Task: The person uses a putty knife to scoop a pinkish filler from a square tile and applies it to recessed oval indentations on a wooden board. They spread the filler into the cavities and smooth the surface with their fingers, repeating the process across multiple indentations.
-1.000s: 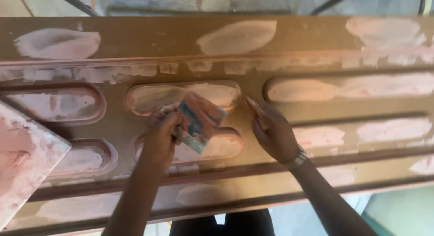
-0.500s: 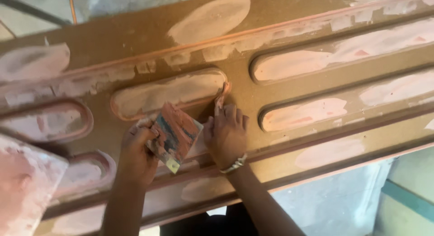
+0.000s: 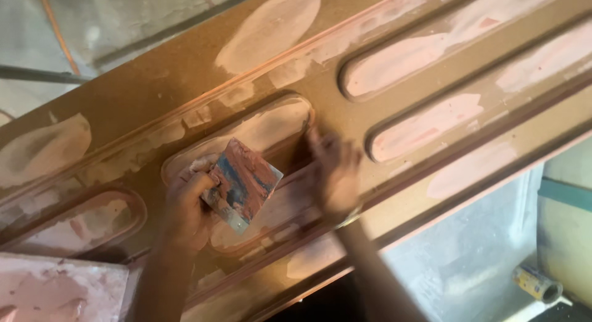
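Observation:
A brown wooden panel (image 3: 154, 94) with long rounded recesses runs across the view, patched with pale pink filler. My left hand (image 3: 185, 205) grips a flat putty scraper (image 3: 242, 183), its blade smeared pink and blue, held over one recess (image 3: 259, 134). My right hand (image 3: 333, 171) is blurred and lies flat on the panel just right of the scraper, fingers apart and pointing toward the end of that recess. It holds nothing.
A board smeared with pink filler (image 3: 58, 291) sits at the bottom left. Below the panel's edge on the right is a grey floor with a small cylindrical can (image 3: 538, 284) lying on it. A pipe (image 3: 37, 74) shows at the upper left.
The view has tilted and shifted. My right hand has slid right along the panel, away from the scraper. My left hand still holds the scraper over the same recess.

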